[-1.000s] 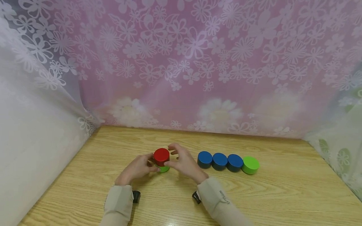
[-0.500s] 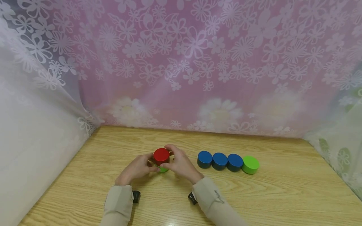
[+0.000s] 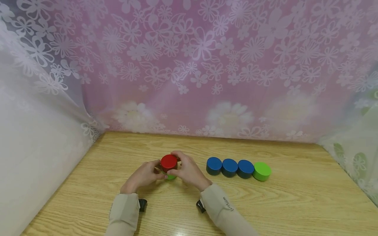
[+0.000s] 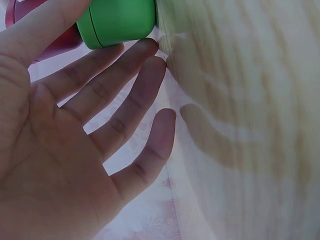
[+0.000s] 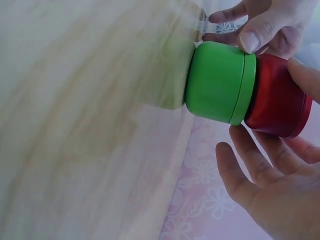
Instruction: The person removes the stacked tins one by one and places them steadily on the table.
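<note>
A red round lidded canister (image 3: 169, 161) stands stacked on a green canister (image 3: 171, 177) at the left middle of the table. My left hand (image 3: 142, 176) grips the lower, green one; in the right wrist view its thumb lies at the green lid (image 5: 248, 75). My right hand (image 3: 190, 173) holds the red canister (image 5: 274, 97) between thumb and fingers, from the right side. In the left wrist view, the green canister (image 4: 122, 22) shows at the top, with the left fingers spread below it.
Three blue canisters (image 3: 229, 167) and another green canister (image 3: 262, 171) stand in a row on the wooden table (image 3: 280, 203), right of my hands. A pink flowered curtain (image 3: 189, 82) hangs behind the table, with pale curtains at both sides.
My right hand has moved slightly left and its fingers have come in around the red canister. The left hand stays in place, and the stack looks unmoved.
</note>
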### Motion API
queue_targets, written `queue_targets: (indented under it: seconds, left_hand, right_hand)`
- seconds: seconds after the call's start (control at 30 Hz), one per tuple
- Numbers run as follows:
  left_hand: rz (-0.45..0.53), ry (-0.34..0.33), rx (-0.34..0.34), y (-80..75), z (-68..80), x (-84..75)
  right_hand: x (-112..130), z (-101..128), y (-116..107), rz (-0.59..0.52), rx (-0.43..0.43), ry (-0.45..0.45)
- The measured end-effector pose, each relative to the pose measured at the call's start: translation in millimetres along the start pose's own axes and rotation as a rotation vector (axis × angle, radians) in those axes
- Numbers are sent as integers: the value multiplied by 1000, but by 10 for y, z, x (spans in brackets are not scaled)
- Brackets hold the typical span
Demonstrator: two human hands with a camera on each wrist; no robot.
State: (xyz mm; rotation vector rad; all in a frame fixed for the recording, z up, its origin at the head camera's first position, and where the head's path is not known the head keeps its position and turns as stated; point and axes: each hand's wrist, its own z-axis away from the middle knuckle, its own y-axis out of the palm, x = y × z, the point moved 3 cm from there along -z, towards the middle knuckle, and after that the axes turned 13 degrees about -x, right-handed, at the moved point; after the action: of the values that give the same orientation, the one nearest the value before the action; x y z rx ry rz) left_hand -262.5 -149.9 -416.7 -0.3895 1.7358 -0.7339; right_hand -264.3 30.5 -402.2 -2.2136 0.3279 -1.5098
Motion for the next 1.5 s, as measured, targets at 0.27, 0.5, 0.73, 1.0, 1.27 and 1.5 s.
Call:
queue_targets:
  seconds: [0.27, 0.5, 0.73, 1.0, 1.27, 1.5]
  left_hand:
    - [-26, -26, -22, 10, -6, -2]
    - [-34, -61, -39, 18, -6, -21]
    - [-33, -41, -32, 16, -4, -18]
    - [-20, -26, -24, 14, -7, -13]
    - [-30, -25, -36, 13, -7, -11]
    - [-33, -56, -44, 14, 7, -18]
  right_hand:
    - [8, 8, -105, -9, -18, 6]
    - [-14, 33, -224, -12, -19, 51]
    - [-51, 55, -324, -6, -42, 48]
    - [-73, 55, -435, 3, -93, 44]
    - [-98, 97, -534, 23, -119, 34]
    - [-126, 121, -610, 25, -136, 47]
